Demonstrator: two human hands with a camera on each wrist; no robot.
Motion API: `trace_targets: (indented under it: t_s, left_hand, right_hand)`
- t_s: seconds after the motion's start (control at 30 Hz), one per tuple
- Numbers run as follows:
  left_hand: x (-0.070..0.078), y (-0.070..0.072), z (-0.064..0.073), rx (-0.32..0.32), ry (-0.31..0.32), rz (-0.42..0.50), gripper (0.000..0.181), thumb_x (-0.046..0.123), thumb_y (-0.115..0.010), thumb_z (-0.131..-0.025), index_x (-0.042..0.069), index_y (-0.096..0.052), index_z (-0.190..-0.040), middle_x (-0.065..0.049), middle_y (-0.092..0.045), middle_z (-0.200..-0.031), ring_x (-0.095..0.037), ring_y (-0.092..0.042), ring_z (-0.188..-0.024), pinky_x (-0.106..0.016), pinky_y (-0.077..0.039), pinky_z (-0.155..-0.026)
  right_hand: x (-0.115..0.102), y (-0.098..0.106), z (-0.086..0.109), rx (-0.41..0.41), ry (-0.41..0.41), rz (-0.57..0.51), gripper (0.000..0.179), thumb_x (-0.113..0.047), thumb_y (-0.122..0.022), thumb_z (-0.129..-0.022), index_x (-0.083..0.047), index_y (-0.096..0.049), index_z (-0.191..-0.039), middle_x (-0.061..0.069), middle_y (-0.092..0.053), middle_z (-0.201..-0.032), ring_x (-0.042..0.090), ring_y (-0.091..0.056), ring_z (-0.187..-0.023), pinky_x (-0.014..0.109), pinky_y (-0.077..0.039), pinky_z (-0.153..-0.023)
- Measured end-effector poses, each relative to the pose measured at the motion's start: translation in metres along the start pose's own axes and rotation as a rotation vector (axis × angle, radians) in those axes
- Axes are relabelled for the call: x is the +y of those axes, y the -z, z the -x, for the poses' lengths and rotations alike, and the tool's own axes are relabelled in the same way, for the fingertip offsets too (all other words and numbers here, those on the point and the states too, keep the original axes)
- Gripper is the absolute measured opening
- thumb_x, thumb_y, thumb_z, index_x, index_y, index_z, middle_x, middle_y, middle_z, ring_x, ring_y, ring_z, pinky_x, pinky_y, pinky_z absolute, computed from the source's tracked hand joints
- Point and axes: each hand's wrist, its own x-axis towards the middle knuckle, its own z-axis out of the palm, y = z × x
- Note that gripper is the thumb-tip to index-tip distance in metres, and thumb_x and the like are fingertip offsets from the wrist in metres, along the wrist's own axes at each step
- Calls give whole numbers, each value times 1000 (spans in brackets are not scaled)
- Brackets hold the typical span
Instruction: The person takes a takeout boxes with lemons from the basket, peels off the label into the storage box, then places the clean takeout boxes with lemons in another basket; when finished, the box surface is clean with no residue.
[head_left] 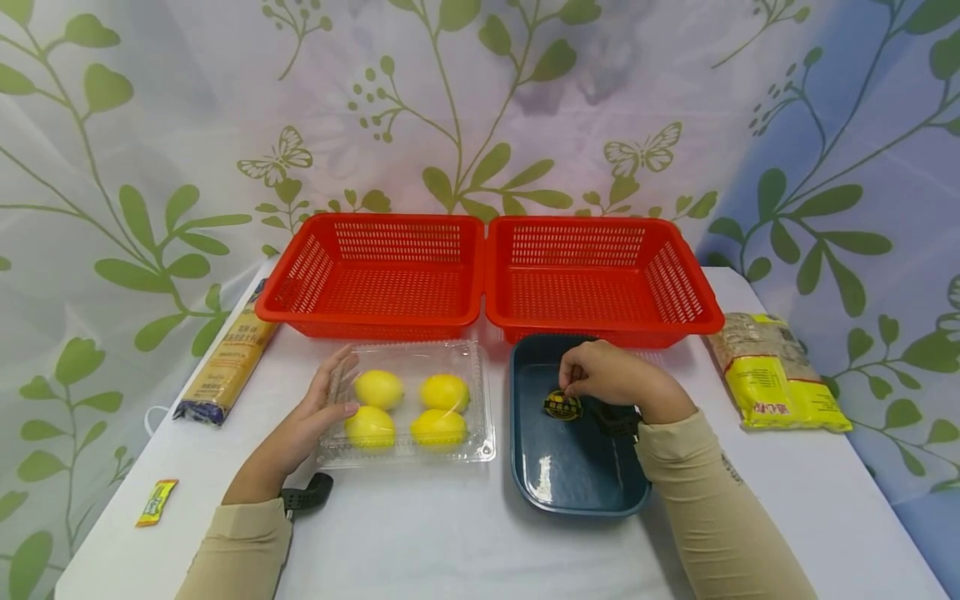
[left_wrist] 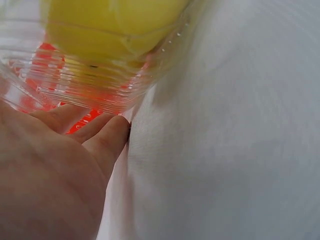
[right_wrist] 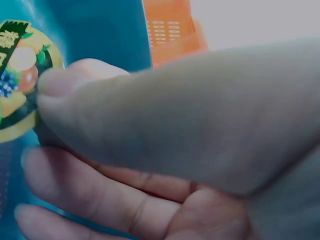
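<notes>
A clear plastic box with several lemons inside sits on the white table. My left hand rests against the box's left side, thumb over the lid's edge. In the left wrist view its fairly straight fingers touch the ribbed plastic wall. Over a dark blue tray to the right, my right hand pinches a round black-and-gold sticker. The right wrist view shows printed fruit on this sticker, its edge between thumb and forefinger, the other fingers loosely bent.
Two red plastic baskets stand side by side behind the box and tray. A long pasta packet lies at the left, with a small yellow-green sachet nearer me. At the right lies a yellow-and-clear food bag.
</notes>
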Motion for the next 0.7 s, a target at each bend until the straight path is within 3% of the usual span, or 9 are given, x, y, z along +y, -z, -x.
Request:
trace_targets:
  t_s: [0.43,0.7]
  left_hand:
    - [0,2,0,0,-4,-1,82,11,-56,-104,36,-13,-169,-8,-8,-174,-35,-1,-159,-74,2,-117]
    - [-1,2,-1,-5,-8,2,82,10,-56,-104,35,-12,-169,-7,-7,-174,-34,-1,-159,-73,3,-118]
  right_hand:
    - [-2,-4,-5,73,16,51,11,2,-75,-95,-8,-72,-92,-3,-68,-88,15,-63,-81,40,-58,-79]
    - [-3,-2,-3,89,-20,50,7,-2,-75,-96,-4,-76,-103,0,-72,-95,18,-67,-87,46,-59,-87]
